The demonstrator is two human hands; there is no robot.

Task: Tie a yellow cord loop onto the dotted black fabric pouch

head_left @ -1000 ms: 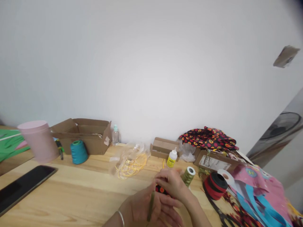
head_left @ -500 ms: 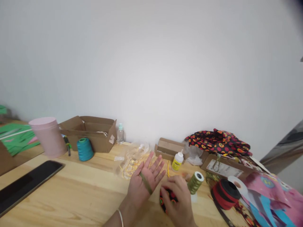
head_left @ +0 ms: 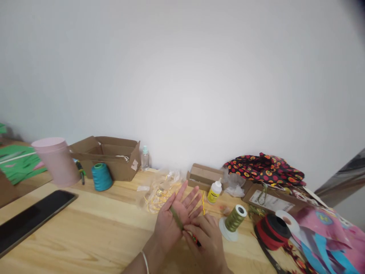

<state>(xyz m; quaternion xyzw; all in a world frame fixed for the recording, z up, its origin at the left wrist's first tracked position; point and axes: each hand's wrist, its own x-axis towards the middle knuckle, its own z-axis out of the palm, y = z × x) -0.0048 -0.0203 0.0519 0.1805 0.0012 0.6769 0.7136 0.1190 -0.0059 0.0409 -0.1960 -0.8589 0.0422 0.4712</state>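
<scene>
My left hand [head_left: 173, 222] lies palm up with its fingers stretched out. An olive-green thread band [head_left: 177, 219] crosses its palm; whether it passes round the back is hidden. Close against that palm, my right hand [head_left: 207, 239] is closed, its thumb and fingertips pinched at the lower end of the band. A small piece of black patterned fabric [head_left: 195, 239] with red and green shows between its fingers, mostly covered by them. To the right of the hands stands a cone of olive-green thread [head_left: 236, 219] on a white base.
Behind the hands are yellow cord in a clear plastic bag [head_left: 159, 194], a yellow-labelled glue bottle [head_left: 214, 192] and a small cardboard box [head_left: 203, 177]. A phone [head_left: 34, 219], pink cup [head_left: 57, 161] and teal thread cone [head_left: 101, 177] stand left; red-and-black ribbon roll [head_left: 272, 232] right.
My right hand has moved left to the palm of my left hand, and its fingertips now meet the olive band. Less of the patterned fabric shows. The left hand stays open.
</scene>
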